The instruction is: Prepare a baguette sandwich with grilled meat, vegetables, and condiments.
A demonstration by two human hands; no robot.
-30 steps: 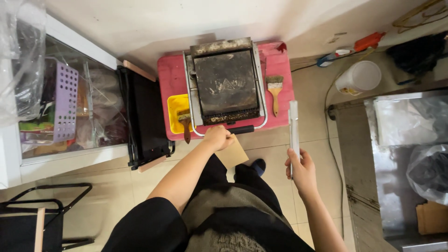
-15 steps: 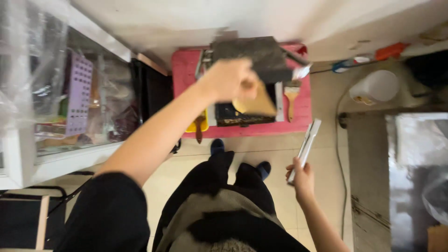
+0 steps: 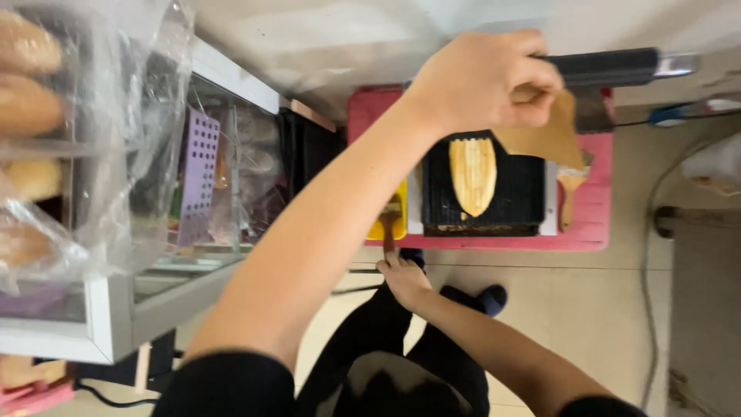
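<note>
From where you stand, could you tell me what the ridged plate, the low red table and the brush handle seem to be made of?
Ridged plate: probably cast metal, matt black, with parallel grooves and burnt residue at its front edge.
Low red table: likely moulded plastic, an even, slightly glossy red.
Brush handle: looks like plain wood, light brown; the right hand reaches for it.

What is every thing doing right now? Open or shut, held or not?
Grill press: open, lid lifted.
Flat bread: lying on the ribbed plate.
Left hand: gripping the lid handle.
Right hand: fingers touching the brush.
Brown paper: hanging from the left hand.
</note>
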